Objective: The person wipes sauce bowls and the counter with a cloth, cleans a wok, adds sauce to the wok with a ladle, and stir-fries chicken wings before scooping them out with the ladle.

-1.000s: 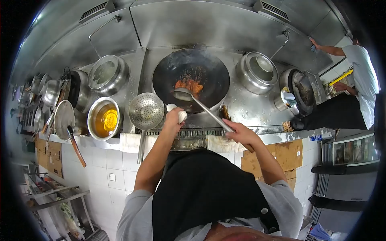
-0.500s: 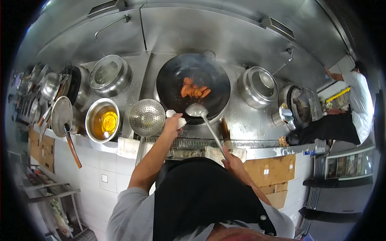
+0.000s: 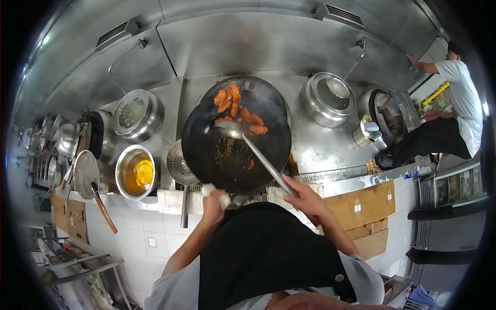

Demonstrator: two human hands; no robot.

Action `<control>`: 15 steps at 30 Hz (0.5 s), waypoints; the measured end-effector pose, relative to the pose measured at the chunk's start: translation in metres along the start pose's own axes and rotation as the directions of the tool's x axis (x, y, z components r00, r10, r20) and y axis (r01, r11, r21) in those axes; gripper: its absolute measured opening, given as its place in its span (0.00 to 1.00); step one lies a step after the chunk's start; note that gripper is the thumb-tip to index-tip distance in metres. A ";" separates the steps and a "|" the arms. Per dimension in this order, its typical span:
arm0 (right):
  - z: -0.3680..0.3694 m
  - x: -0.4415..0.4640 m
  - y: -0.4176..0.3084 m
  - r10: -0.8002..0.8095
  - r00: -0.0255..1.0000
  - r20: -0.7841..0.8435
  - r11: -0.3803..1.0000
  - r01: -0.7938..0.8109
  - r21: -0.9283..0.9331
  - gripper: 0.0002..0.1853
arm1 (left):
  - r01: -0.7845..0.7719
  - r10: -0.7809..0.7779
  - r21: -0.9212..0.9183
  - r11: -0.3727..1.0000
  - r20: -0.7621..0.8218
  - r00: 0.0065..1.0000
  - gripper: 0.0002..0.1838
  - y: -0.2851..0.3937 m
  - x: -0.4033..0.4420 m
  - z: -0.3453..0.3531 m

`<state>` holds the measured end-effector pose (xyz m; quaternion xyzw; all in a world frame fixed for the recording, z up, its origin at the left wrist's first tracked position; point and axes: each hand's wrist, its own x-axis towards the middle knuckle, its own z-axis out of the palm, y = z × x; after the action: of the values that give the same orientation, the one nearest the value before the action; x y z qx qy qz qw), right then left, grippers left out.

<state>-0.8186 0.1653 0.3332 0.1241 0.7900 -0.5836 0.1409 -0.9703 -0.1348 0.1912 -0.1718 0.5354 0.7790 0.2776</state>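
My left hand (image 3: 211, 207) is closed around a white cloth (image 3: 223, 200) at the near left edge of the black wok (image 3: 204, 152); whatever part of the wok lies under the cloth is hidden. My right hand (image 3: 305, 196) grips the long handle of a metal ladle (image 3: 262, 160), whose bowl is inside the wok. Reddish-brown pieces of food (image 3: 253, 121) lie scattered beyond and beside the ladle bowl, some up near the far rim. The wok is tilted and pulled towards me. A perforated strainer (image 3: 178, 168) lies to its left, partly covered by the wok.
A steel bowl of yellow oil (image 3: 124, 175) and a wood-handled sieve (image 3: 85, 173) stand left. Lidded steel pots (image 3: 132, 129) flank the wok, another pot (image 3: 323, 111) being on the right. A brush (image 3: 293, 168) lies beside the wok. Another person (image 3: 460, 108) works far right.
The wok has come nearer and to the left with my left hand. My ladle has moved further into it. The food, bunched together before, is spread towards the far side.
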 end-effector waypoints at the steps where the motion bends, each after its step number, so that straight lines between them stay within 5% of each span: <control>1: -0.005 -0.009 0.003 0.000 1.000 0.008 1.000 0.000 0.011 0.41 | 0.037 -0.036 -0.022 0.999 0.023 0.999 0.04 0.021 0.004 0.015; 3: -0.013 -0.022 0.010 0.120 0.973 0.196 0.977 -0.150 0.150 0.41 | 0.091 -0.091 -0.030 0.995 -0.006 0.996 0.05 0.052 0.033 0.052; 4: -0.018 -0.017 0.007 0.126 0.976 0.176 0.988 -0.140 0.069 0.41 | 0.107 -0.108 -0.020 0.994 -0.059 0.992 0.06 0.058 0.048 0.068; 6: -0.029 0.019 0.048 -0.149 0.988 0.042 0.912 0.153 -0.380 0.40 | 0.167 -0.167 -0.008 0.986 0.001 0.986 0.06 0.050 0.084 0.075; 9: -0.043 0.061 0.054 -0.200 0.973 -0.112 0.843 0.113 -0.526 0.40 | 0.106 -0.105 -0.004 0.994 0.028 0.994 0.05 0.027 0.077 0.061; 12: -0.030 0.050 0.031 -0.172 0.948 -0.270 0.804 -0.023 -0.594 0.38 | -0.003 0.007 -0.088 0.996 0.044 0.999 0.05 -0.028 0.055 -0.002; 15: 0.018 0.007 0.072 -0.336 0.859 -0.385 0.892 0.160 -0.422 0.36 | 0.138 -0.138 0.038 0.990 0.005 0.990 0.05 -0.027 0.023 -0.042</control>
<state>-0.7978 0.1691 0.2613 0.1211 0.9070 -0.3903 -0.1017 -0.9726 -0.1607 0.1430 -0.2000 0.5358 0.7483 0.3360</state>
